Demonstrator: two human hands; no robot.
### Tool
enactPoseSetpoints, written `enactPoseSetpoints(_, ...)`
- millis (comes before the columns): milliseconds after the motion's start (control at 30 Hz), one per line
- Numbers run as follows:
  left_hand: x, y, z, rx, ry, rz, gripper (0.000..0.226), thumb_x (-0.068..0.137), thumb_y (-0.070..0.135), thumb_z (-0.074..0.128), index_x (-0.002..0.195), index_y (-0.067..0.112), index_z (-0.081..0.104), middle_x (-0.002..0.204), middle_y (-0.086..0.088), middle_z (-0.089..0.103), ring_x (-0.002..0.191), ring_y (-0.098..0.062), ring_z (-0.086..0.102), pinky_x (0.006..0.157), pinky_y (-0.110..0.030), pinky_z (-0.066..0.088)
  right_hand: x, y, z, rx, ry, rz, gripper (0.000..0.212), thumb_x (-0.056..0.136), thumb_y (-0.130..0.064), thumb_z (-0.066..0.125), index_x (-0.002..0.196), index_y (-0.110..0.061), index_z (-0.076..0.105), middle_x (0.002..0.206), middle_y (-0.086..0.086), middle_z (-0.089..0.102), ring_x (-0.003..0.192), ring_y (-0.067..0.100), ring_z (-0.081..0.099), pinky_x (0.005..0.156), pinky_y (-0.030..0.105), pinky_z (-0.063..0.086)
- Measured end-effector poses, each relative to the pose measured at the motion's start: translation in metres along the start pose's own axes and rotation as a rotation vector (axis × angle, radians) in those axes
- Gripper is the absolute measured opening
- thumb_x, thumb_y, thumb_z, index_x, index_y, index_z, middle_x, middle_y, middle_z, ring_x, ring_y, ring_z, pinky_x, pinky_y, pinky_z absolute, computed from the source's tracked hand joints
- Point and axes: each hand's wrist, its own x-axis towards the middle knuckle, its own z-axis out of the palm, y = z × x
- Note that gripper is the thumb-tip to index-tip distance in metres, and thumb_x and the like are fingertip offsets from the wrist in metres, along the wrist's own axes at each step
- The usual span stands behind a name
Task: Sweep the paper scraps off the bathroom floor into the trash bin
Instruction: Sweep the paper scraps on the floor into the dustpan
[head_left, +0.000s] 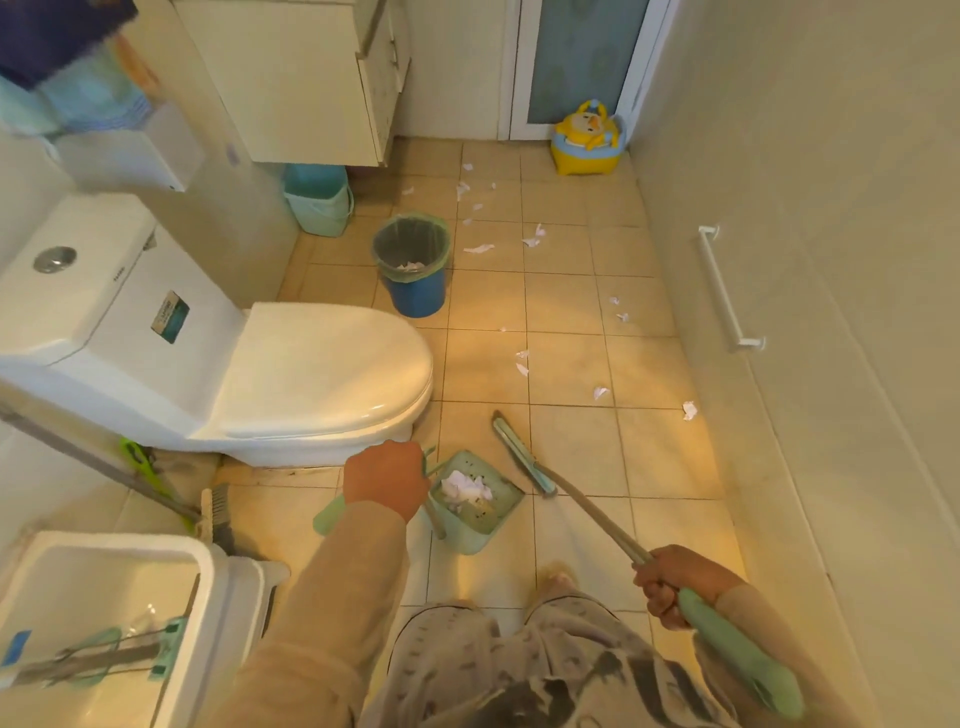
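Note:
My left hand (385, 480) grips the handle of a green dustpan (485, 525), which holds a heap of white paper scraps (465, 490) just above the floor in front of the toilet. My right hand (675, 582) is closed on the long handle of a green broom (524, 457), whose head rests on the tiles just right of the dustpan. Several paper scraps (522, 364) lie scattered over the beige tile floor toward the door. The blue trash bin (413, 262) with a green liner stands beyond the toilet, with some paper inside.
A white toilet (291, 374) fills the left. A sink (104, 597) is at lower left, with a mop beside it. A green bucket (319, 200) sits under the cabinet. A yellow child's potty (587, 137) stands by the door. A towel rail (724, 288) is on the right wall.

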Motion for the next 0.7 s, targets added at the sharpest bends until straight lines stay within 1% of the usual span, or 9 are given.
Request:
enactPoseSetpoints(133,0.017,0.015,-0.009,-0.005,0.008,0.07,0.023,0.091,0.039,0.054,0.101,0.02,0.063,0.099,-0.001,0.067,0.092,-0.022,0.065,0.066,-0.026,0.039,-0.005,-0.001,-0.014,0.068,0.068,-0.018,0.025,0.087,0.004,0.048,0.066,-0.007,0.041,0.037,0.005,0.041,0.023,0.012,0.037,0.034,0.013,0.035)
enactPoseSetpoints(367,0.066,0.06,-0.032,0.007,0.021,0.148,0.026,0.087,0.044,0.056,0.097,0.021,0.064,0.095,-0.001,0.068,0.089,-0.024,0.065,0.064,-0.025,0.037,-0.006,-0.016,-0.049,0.18,0.128,-0.028,0.029,0.09,0.005,0.045,0.063,-0.007,0.041,0.036,0.005,0.039,0.022,0.012,0.035,0.035,0.013,0.032)
enactPoseSetpoints(600,0.131,0.133,-0.059,0.032,-0.005,0.14,0.032,0.087,0.049,0.055,0.1,0.021,0.064,0.098,-0.002,0.068,0.09,-0.024,0.066,0.072,-0.028,0.048,-0.002,-0.058,-0.129,0.223,0.175,0.036,0.022,0.089,0.003,0.049,0.07,-0.006,0.043,0.039,0.006,0.04,0.023,0.012,0.036,0.034,0.014,0.035)
enactPoseSetpoints(700,0.158,0.165,-0.074,0.054,-0.011,0.128,0.035,0.086,0.05,0.057,0.101,0.02,0.064,0.1,-0.004,0.069,0.092,-0.026,0.067,0.075,-0.029,0.05,0.002,-0.08,-0.171,0.191,0.174,0.009,0.027,0.089,0.006,0.045,0.067,-0.008,0.04,0.039,0.005,0.038,0.023,0.012,0.036,0.033,0.014,0.034)
